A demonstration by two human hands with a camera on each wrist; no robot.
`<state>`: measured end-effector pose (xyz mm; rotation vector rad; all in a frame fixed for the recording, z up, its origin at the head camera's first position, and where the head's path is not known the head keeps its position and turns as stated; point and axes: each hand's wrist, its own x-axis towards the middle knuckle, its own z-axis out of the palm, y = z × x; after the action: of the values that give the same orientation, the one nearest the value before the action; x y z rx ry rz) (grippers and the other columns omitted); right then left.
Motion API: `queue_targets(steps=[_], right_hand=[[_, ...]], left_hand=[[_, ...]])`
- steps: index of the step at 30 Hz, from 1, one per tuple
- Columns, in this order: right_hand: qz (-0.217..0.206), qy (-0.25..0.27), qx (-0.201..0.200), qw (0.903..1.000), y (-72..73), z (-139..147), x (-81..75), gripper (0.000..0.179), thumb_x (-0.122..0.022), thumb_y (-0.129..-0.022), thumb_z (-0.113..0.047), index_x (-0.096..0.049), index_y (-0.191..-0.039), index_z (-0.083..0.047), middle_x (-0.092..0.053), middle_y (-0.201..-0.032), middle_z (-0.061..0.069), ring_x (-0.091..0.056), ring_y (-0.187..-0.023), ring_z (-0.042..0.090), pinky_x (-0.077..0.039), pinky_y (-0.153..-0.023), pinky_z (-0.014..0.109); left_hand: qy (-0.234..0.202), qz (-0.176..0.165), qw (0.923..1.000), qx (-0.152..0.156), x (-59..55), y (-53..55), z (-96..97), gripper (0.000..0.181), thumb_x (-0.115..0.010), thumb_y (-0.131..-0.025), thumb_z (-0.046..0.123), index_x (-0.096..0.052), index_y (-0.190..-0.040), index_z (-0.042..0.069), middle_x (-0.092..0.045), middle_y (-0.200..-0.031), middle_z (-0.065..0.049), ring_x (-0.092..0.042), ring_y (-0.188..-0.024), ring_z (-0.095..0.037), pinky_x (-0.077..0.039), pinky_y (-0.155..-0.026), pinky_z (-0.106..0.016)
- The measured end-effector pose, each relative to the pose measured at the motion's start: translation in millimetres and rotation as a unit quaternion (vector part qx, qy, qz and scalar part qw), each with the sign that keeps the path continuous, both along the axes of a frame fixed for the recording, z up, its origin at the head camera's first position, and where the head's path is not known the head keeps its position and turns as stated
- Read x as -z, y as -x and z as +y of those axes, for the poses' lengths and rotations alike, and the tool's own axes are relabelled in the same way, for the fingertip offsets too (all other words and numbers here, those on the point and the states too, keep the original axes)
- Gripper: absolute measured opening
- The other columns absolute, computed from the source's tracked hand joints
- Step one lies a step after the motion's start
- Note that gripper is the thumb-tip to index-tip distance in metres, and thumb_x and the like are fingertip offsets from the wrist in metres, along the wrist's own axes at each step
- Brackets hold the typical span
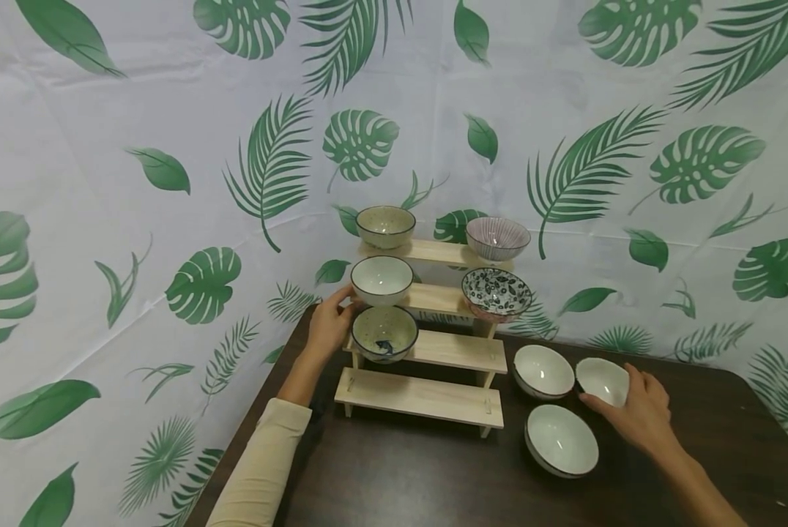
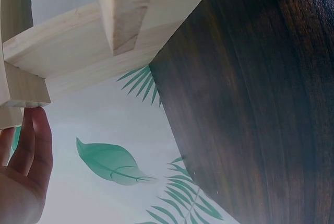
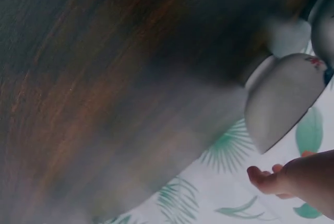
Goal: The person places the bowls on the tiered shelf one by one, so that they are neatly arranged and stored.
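My right hand [image 1: 644, 410] is at a small white bowl [image 1: 603, 380], thumb along its near left side and fingers at its right, gripping it. This bowl sits tilted beside two other white bowls [image 1: 544, 371] on the right of the table; the nearer one [image 1: 562, 439] is the larger. In the right wrist view, the right hand's [image 3: 292, 179] finger ends curl below a pale bowl [image 3: 282, 101]. My left hand [image 1: 328, 326] is at the left end of a wooden tiered stand [image 1: 420, 395]. Its straight fingertips [image 2: 39, 117] touch the stand's wood, close beside a white bowl [image 1: 382, 280].
A speckled greenish bowl [image 1: 385, 225] and a striped pinkish bowl [image 1: 497, 236] stand on the top tier. Lower are a black-patterned bowl [image 1: 496, 294] and a bowl with a blue motif [image 1: 385, 337]. Leaf-printed cloth [image 1: 433, 146] hangs behind the dark table [image 1: 407, 468].
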<state>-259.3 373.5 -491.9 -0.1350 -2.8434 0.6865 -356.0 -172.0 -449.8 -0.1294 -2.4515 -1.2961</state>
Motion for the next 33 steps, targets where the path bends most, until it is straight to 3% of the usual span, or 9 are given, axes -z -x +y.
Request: queue_targets(steps=[14, 19, 26, 33], right_hand=[[-0.061, 0.055, -0.037, 0.996, 19.1, 19, 16.6, 0.124, -0.079, -0.087, -0.049, 0.0, -0.158, 0.015, -0.011, -0.151, 0.054, -0.017, -0.132, 0.075, -0.03, -0.093, 0.084], [-0.032, 0.061, -0.035, 0.997, 19.6, 19, 21.2, 0.118, -0.082, -0.085, -0.045, -0.01, -0.156, 0.016, -0.026, -0.144, 0.052, -0.023, -0.13, 0.071, -0.035, -0.09, 0.079], [0.01, 0.061, -0.008, 0.9981, 13.2, 14, 25.7, 0.112, -0.085, -0.082, -0.041, -0.019, -0.154, 0.015, -0.034, -0.136, 0.051, -0.028, -0.125, 0.067, -0.04, -0.083, 0.075], [0.042, 0.06, 0.023, 0.997, 5.4, 7, 7.8, 0.107, -0.083, -0.083, -0.041, -0.024, -0.152, 0.014, -0.032, -0.136, 0.05, -0.03, -0.123, 0.065, -0.041, -0.081, 0.074]], left_hand=[[-0.004, -0.003, 1.0, 0.001, -1.1, -0.3, 1.8, 0.041, -0.066, -0.101, 0.019, -0.064, -0.142, 0.02, -0.073, -0.08, -0.015, -0.052, -0.054, -0.011, -0.037, -0.049, -0.029], [-0.003, -0.003, 1.0, -0.001, 0.3, 0.8, 1.0, 0.042, -0.066, -0.101, 0.018, -0.064, -0.143, 0.019, -0.077, -0.095, -0.016, -0.057, -0.059, -0.013, -0.039, -0.05, -0.029], [-0.001, -0.004, 1.0, -0.005, 2.9, 1.6, 0.6, 0.041, -0.067, -0.101, 0.022, -0.065, -0.142, 0.023, -0.077, -0.089, -0.014, -0.057, -0.059, -0.013, -0.038, -0.052, -0.03], [-0.003, 0.004, 1.0, -0.005, 3.1, 1.9, 0.4, 0.04, -0.067, -0.101, 0.022, -0.065, -0.141, 0.023, -0.076, -0.084, -0.014, -0.055, -0.057, -0.011, -0.039, -0.052, -0.03]])
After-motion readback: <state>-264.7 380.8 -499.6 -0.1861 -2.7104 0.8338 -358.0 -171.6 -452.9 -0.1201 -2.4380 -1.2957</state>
